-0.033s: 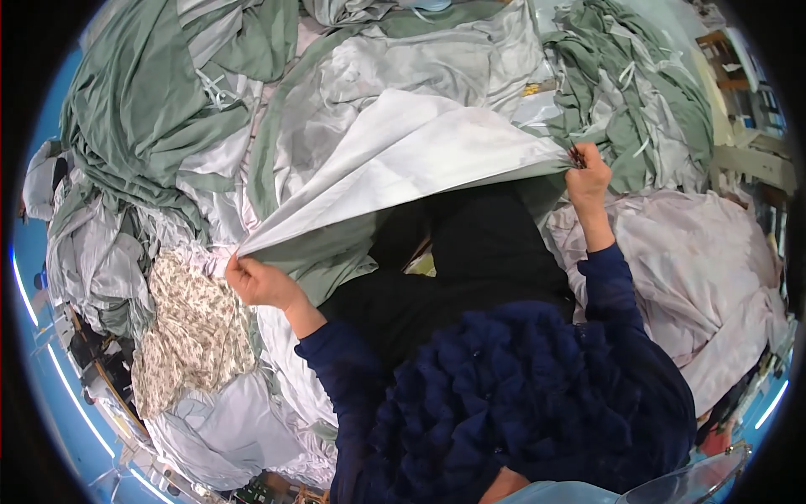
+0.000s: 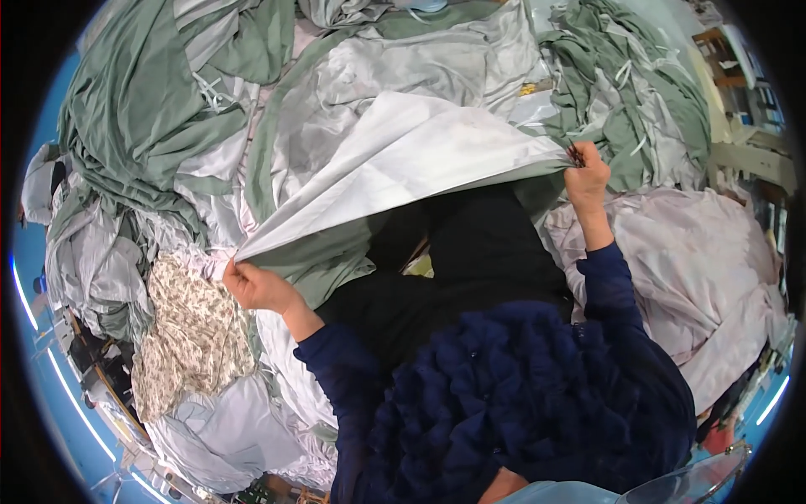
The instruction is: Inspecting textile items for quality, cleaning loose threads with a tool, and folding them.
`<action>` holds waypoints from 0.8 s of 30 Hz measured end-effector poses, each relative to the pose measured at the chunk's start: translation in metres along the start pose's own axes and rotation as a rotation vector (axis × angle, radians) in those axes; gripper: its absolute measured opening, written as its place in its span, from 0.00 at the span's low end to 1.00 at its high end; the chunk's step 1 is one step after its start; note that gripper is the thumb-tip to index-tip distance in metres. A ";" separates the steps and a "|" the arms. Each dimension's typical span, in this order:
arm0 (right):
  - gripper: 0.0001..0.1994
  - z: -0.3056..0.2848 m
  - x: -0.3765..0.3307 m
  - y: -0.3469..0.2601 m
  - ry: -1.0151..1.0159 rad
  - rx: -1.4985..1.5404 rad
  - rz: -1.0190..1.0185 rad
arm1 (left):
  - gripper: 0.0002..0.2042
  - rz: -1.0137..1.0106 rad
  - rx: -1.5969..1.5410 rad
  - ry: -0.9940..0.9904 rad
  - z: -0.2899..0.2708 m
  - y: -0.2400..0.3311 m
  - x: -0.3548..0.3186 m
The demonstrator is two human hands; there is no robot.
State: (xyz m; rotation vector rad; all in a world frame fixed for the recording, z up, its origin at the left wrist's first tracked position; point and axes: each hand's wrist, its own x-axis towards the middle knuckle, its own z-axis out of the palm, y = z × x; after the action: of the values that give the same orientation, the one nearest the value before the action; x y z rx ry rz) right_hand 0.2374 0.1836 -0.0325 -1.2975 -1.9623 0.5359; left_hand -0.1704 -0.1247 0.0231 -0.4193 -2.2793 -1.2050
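A pale grey-white sheet [image 2: 403, 160] is stretched taut between my two hands above a heap of cloth. My left hand [image 2: 256, 286] pinches its lower left corner. My right hand [image 2: 585, 172] grips its right corner, raised higher. Its underside edge shows green. Below the sheet lies a black cloth [image 2: 470, 252], partly hidden by it. Both my arms are in dark blue sleeves, and a bulky dark blue knit [image 2: 520, 403] fills the lower middle.
A cream floral cloth [image 2: 189, 336] lies just left of my left hand. Green fabrics [image 2: 143, 109] are piled at the upper left, and green pieces with white ties [image 2: 630, 92] at the upper right. A pale lilac sheet [image 2: 705, 252] is at the right.
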 end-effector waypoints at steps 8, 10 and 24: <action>0.13 -0.022 0.018 0.001 0.051 -0.081 -0.074 | 0.06 -0.061 0.055 0.026 -0.015 -0.040 0.016; 0.13 -0.023 0.022 0.001 0.044 -0.060 -0.090 | 0.06 -0.081 0.010 0.070 -0.016 -0.046 0.019; 0.13 -0.040 0.038 0.004 0.185 -0.135 -0.230 | 0.07 -0.091 0.030 0.004 -0.018 -0.029 0.011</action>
State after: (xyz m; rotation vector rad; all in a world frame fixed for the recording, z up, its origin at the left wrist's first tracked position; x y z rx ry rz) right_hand 0.2606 0.2183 0.0046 -1.1369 -1.9845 0.1673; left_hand -0.1880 -0.1554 0.0179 -0.3040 -2.3321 -1.2126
